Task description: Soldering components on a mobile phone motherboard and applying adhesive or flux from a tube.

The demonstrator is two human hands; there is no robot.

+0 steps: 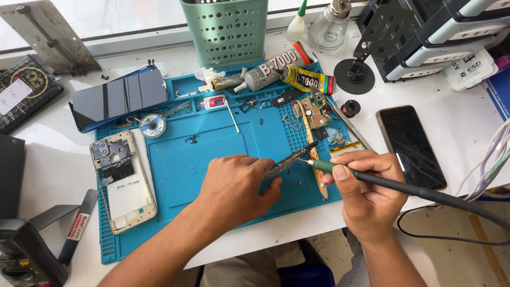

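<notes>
Head view, looking down on both hands over a blue work mat (202, 159). We see the left hand (234, 183) curled, knuckles up, pinching a small dark circuit strip (292, 158) between thumb and fingertips; the strip sticks out up and to the right of the hand, tilted, its far end raised off the mat. The right hand (366, 194) is closed in a pen grip round a soldering iron (340, 171) w/ green collar and black handle. Its cable (457, 204) runs off to the right, past the table edge. The iron's tip meets the strip approx. at mid-length, just between the two hands; whether it truly touches we cannot tell.

Left of the left hand, well apart: an opened phone body (125, 180), back off, lying flat on the mat. Beyond it, farther from us, a dark screen panel (119, 98) and a small solder-wick reel (153, 126). Above the hands: a circuit board (317, 109), glue tubes (281, 72), a white swab (231, 114). Right of the right hand, near: a dark phone (411, 146), screen up, on the white table (457, 114). Far side, centre: a green perforated basket (228, 32). Near-left corner: a multimeter (24, 258), partly cut off.
</notes>
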